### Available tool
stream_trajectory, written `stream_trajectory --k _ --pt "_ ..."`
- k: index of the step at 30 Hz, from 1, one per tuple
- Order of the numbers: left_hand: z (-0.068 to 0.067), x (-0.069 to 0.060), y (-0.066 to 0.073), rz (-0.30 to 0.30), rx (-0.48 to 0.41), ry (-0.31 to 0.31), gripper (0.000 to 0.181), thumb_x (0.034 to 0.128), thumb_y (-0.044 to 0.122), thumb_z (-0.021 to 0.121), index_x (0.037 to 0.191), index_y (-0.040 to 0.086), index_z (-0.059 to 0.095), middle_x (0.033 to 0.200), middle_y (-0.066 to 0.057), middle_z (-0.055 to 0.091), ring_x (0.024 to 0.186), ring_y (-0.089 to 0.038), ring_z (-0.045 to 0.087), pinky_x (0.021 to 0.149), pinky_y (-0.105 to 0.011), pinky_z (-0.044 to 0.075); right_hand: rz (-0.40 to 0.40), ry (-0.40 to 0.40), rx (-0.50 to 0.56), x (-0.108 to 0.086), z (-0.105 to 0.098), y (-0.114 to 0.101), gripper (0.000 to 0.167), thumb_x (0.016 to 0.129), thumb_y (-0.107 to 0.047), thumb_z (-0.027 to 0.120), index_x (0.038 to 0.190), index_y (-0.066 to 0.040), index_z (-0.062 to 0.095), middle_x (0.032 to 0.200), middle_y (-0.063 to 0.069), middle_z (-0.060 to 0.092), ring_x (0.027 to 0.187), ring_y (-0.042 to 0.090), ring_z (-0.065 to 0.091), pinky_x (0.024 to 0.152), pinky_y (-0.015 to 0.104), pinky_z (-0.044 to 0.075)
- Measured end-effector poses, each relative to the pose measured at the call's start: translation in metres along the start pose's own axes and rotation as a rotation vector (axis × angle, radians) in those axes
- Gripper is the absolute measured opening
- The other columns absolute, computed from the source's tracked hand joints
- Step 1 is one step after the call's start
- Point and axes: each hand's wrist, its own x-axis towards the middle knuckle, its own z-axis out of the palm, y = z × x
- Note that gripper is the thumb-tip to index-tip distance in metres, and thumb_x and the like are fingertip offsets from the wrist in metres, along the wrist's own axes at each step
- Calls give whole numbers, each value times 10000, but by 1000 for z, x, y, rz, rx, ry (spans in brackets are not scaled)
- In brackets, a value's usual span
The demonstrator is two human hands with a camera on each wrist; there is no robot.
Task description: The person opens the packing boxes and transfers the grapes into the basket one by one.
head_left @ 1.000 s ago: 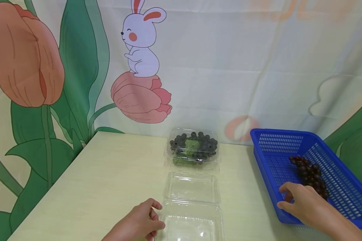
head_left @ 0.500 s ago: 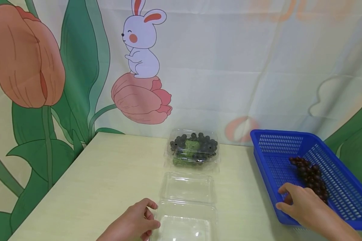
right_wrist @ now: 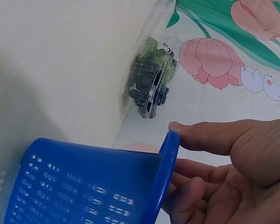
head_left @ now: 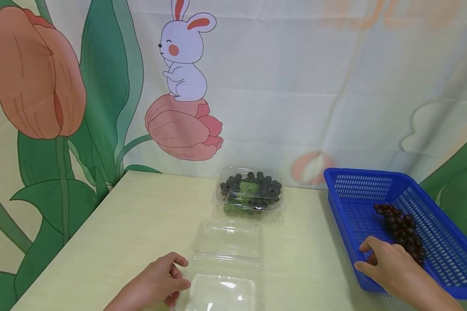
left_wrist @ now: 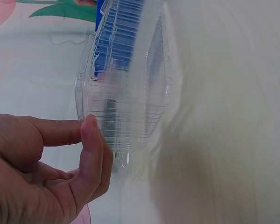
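Observation:
In the head view my left hand pinches the left edge of a clear plastic clamshell container, which lies unfolded with its lid at the far side. The left wrist view shows thumb and forefinger meeting at the rim of the container. On the right, my right hand holds the near-left rim of a blue plastic basket, thumb on one side and curled fingers on the other. A bunch of dark red grapes lies inside that basket.
A closed clear clamshell filled with dark grapes and green leaves stands at the back of the pale table. Behind it hangs a cloth printed with tulips and a rabbit.
My left hand and the unfolded clamshell container have slid to the left across the table. The right hand stays at the basket rim, and the basket and grapes have hardly moved.

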Motion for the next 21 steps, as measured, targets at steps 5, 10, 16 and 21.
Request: stream_trajectory --k 5,10,16,21 --pt "-10 -2 -6 61 -12 26 363 913 34 759 1218 -20 568 822 -105 570 601 -240 583 593 -363 566 -11 11 -4 0 1 2 382 934 -221 785 1152 49 626 814 13 665 726 174 637 629 395 567" --pt "-22 -1 -9 49 -2 37 356 929 38 746 1230 -32 569 836 -105 564 633 -239 571 600 -360 571 -13 2 18 0 1 3 369 939 -213 779 1154 44 623 813 15 666 718 173 642 622 391 565" --pt "-36 0 -14 56 -12 37 363 941 27 721 1247 -69 551 834 -110 552 653 -229 554 597 -360 562 -20 -3 32 -2 -2 0 358 946 -202 769 1157 42 616 822 19 669 724 179 647 626 396 566" --pt "-49 2 -20 62 -12 36 350 948 26 706 1239 -80 544 825 -108 543 655 -222 545 598 -355 548 -45 2 31 -6 -3 -2 355 951 -193 762 1161 48 608 847 21 677 739 194 655 636 412 567"
